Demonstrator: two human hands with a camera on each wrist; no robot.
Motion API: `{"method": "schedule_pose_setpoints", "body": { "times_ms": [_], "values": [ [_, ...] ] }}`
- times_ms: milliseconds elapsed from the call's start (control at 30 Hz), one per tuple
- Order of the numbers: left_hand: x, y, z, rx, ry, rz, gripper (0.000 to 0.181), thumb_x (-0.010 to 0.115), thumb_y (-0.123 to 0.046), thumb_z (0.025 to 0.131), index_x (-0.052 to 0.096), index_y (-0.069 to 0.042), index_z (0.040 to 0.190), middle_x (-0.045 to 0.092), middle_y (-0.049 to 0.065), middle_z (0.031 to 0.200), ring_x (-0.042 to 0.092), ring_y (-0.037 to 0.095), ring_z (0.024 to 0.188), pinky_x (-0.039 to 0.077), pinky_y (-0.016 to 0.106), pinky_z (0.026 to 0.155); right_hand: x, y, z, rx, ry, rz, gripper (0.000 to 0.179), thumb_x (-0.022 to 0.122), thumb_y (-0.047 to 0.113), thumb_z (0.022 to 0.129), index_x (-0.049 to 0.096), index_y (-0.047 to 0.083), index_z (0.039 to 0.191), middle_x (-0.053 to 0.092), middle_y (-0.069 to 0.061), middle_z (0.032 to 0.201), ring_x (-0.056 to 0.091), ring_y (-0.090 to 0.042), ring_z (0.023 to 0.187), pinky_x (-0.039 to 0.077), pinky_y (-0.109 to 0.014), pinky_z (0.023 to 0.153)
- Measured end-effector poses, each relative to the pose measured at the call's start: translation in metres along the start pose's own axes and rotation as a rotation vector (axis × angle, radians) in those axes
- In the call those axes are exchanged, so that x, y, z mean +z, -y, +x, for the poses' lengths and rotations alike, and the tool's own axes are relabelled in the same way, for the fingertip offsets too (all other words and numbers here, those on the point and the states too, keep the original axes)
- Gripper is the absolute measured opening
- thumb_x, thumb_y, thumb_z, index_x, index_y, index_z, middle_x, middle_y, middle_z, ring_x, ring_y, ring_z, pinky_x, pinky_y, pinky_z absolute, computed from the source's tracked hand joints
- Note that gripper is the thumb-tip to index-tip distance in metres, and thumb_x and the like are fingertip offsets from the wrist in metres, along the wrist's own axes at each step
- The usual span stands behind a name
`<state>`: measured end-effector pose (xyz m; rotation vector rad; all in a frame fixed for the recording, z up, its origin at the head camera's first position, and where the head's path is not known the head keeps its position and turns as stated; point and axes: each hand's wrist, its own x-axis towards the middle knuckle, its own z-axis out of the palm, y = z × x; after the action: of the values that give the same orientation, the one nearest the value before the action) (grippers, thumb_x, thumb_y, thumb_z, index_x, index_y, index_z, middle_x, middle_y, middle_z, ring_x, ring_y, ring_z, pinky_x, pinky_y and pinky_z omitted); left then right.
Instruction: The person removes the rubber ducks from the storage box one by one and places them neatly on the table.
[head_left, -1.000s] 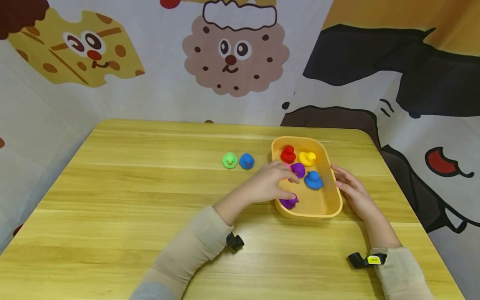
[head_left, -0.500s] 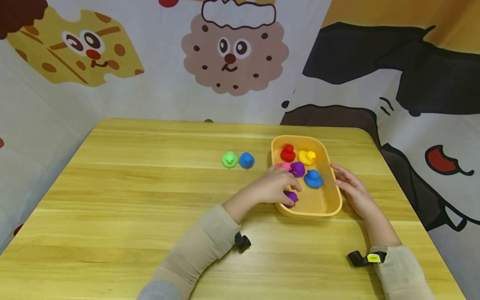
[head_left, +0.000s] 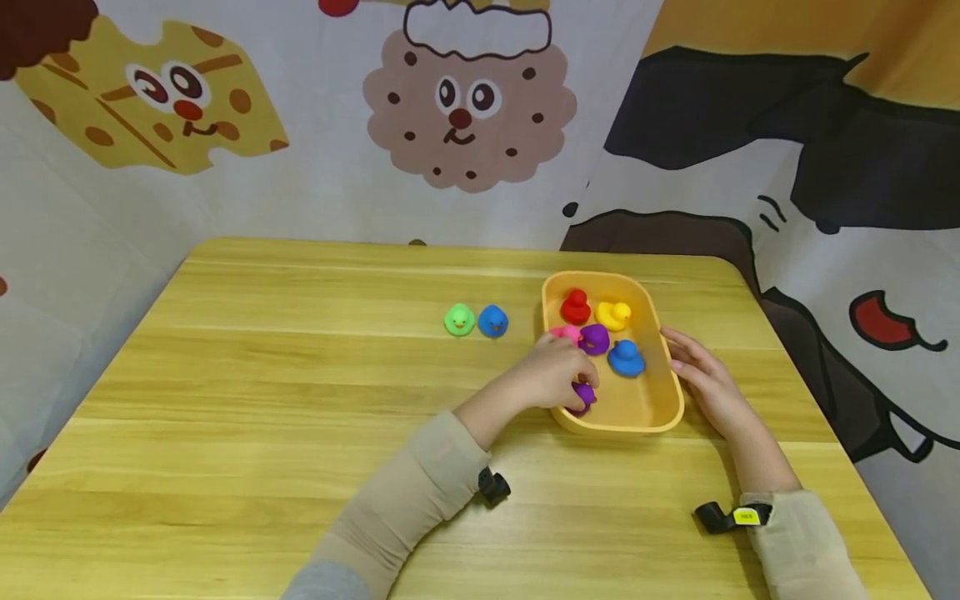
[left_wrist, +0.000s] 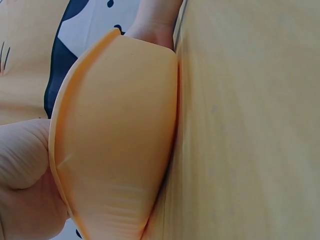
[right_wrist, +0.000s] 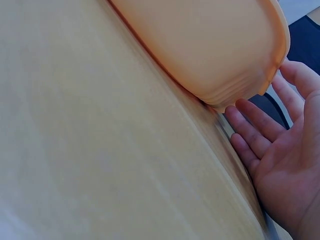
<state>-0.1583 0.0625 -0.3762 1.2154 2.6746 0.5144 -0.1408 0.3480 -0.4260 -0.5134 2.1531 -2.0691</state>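
A yellow-orange plastic bin (head_left: 630, 421) stands at the right of the table. My left hand (head_left: 551, 371) reaches over its left wall, and its thumb and fingers pinch a purple rubber duck (head_left: 584, 394) near the front left corner. Against the bin's right wall rests my right hand (head_left: 708, 383), its fingers fairly straight along the outside; the right wrist view shows the fingertips at the wall (right_wrist: 230, 60). Inside the bin are also a red duck (head_left: 576, 307), a yellow duck (head_left: 613, 316), a pink duck (head_left: 567, 334), another purple duck (head_left: 595, 339) and a blue duck (head_left: 626, 358).
Left of the bin, a green duck (head_left: 459, 320) and a second blue duck (head_left: 492, 321) sit side by side on the wooden table (head_left: 262, 375). A printed cloth (head_left: 300, 200) hangs behind the table.
My left hand has moved down and slightly right inside the bin, and its fingers have closed on the front purple duck. The pink duck has come into view. My right hand stays put.
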Motion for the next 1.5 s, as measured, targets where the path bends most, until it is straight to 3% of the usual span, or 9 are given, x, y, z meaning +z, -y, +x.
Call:
{"method": "schedule_pose_setpoints", "body": {
  "times_ms": [300,633,867,1067,1300,1500],
  "values": [
    [0.001,0.001,0.000,0.012,-0.004,0.016,0.024,0.079,-0.027,0.079,0.075,-0.026,0.103,0.065,-0.017,0.100,0.048,0.007,0.102,0.021,0.036,0.103,0.000,0.001,0.000,0.012,-0.004,-0.006,0.046,0.040,0.002,0.101,0.035,0.005,0.147,0.052,0.007,0.130,0.051,-0.005,0.116,0.040,-0.017,0.092],
    [-0.002,0.006,0.000,0.080,-0.067,-0.025,0.027,0.076,-0.027,0.081,0.075,-0.022,0.107,0.064,-0.010,0.103,0.047,0.011,0.108,0.025,0.035,0.101,0.000,0.001,0.000,0.010,0.002,-0.005,0.046,0.040,0.001,0.101,0.036,0.006,0.147,0.054,0.006,0.129,0.051,-0.006,0.116,0.041,-0.017,0.091],
    [-0.015,0.003,-0.004,0.158,-0.106,-0.110,0.027,0.074,-0.025,0.083,0.074,-0.016,0.109,0.065,-0.008,0.103,0.046,0.011,0.101,0.030,0.026,0.093,0.000,0.001,0.000,0.004,0.002,0.002,0.046,0.039,0.001,0.101,0.037,0.006,0.147,0.054,0.005,0.129,0.052,-0.006,0.116,0.041,-0.017,0.091],
    [-0.024,0.002,-0.008,0.187,-0.147,-0.161,0.029,0.073,-0.022,0.084,0.073,-0.013,0.111,0.064,-0.007,0.103,0.045,0.011,0.097,0.032,0.019,0.083,-0.001,0.000,0.000,0.005,-0.001,0.000,0.046,0.039,0.000,0.101,0.037,0.006,0.147,0.054,0.006,0.129,0.052,-0.006,0.115,0.041,-0.017,0.091],
    [-0.039,0.002,-0.017,0.195,-0.185,-0.248,0.030,0.072,-0.020,0.086,0.071,-0.012,0.115,0.063,-0.001,0.112,0.044,0.013,0.107,0.035,0.020,0.087,0.000,0.002,0.000,0.017,-0.010,-0.012,0.046,0.040,0.001,0.101,0.037,0.006,0.147,0.054,0.007,0.128,0.051,-0.005,0.115,0.039,-0.017,0.092],
    [-0.054,0.005,-0.029,0.252,-0.266,-0.309,0.027,0.073,-0.014,0.084,0.072,-0.011,0.111,0.063,0.001,0.112,0.045,0.017,0.111,0.037,0.023,0.090,0.000,0.002,-0.001,0.013,-0.013,-0.019,0.046,0.040,0.001,0.101,0.037,0.006,0.147,0.054,0.007,0.128,0.051,-0.005,0.116,0.039,-0.016,0.092]
  ]
}}
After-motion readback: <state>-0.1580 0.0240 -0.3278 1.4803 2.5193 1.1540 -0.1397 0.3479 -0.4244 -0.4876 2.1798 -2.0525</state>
